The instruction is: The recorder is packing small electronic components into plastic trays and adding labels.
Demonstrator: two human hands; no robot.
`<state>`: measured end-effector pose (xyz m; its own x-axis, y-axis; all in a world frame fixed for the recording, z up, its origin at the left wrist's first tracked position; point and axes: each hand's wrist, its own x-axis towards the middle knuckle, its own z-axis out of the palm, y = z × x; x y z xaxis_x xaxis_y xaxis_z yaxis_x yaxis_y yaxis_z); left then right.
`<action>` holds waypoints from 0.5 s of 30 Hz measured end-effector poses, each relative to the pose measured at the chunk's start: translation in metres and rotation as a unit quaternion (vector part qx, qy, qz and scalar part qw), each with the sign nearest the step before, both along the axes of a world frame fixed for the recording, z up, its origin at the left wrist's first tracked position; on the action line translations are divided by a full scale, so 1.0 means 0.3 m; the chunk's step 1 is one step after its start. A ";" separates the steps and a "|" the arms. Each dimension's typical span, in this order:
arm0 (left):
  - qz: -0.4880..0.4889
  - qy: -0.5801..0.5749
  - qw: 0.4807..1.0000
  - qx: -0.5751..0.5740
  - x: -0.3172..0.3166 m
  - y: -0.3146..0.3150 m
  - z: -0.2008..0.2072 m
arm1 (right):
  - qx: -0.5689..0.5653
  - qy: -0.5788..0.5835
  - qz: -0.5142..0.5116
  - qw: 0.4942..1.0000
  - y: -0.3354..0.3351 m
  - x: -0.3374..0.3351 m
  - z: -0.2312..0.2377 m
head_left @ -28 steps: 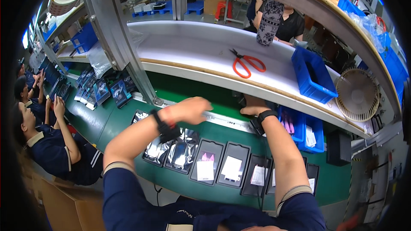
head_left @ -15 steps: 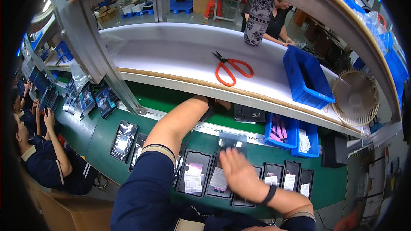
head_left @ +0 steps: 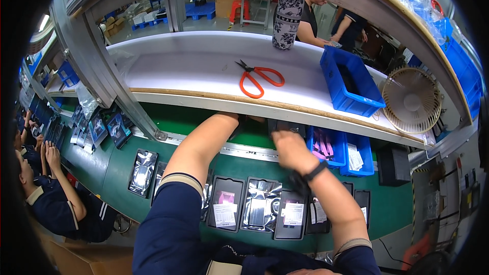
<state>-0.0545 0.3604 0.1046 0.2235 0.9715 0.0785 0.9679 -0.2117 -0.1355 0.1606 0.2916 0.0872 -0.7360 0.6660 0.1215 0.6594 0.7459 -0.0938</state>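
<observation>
My left arm reaches beneath the white shelf, and its edge hides most of my left hand [head_left: 254, 119]. I cannot see what that hand touches. My right hand [head_left: 293, 150] is at the front edge of a dark flat tray [head_left: 288, 127] under the shelf; its fingers are bent and partly blurred. Below my right wrist is a dark smeared shape. On the green bench nearer me, a black tray [head_left: 224, 201] holds a paper slip and a pink piece. Beside it, a silver bag [head_left: 262, 206] lies in a tray. Another black tray [head_left: 293, 216] with a slip is to its right.
Blue bins hold pink pieces [head_left: 322, 145] and white slips [head_left: 355, 158]. On the shelf are orange-handled scissors [head_left: 260, 79], a blue bin [head_left: 351, 81], a patterned bottle [head_left: 287, 20] and a fan [head_left: 411, 101]. A co-worker [head_left: 58, 193] sits at left; a metal post [head_left: 109, 66] stands between.
My right hand has moved away from me, from over the trays to the shelf's underside. A silver bag now shows in the second tray. The whole view has shifted slightly.
</observation>
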 end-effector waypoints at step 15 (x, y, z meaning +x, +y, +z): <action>-0.045 0.159 0.980 0.108 -0.038 0.051 -0.072 | -0.049 -0.113 -0.055 0.991 0.021 -0.008 0.029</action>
<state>-0.0660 0.3756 0.0830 0.3540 0.9153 0.1921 0.8483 -0.2277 -0.4780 0.1583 0.2979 0.0961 -0.6595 0.7440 -0.1078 0.7486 0.6631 -0.0032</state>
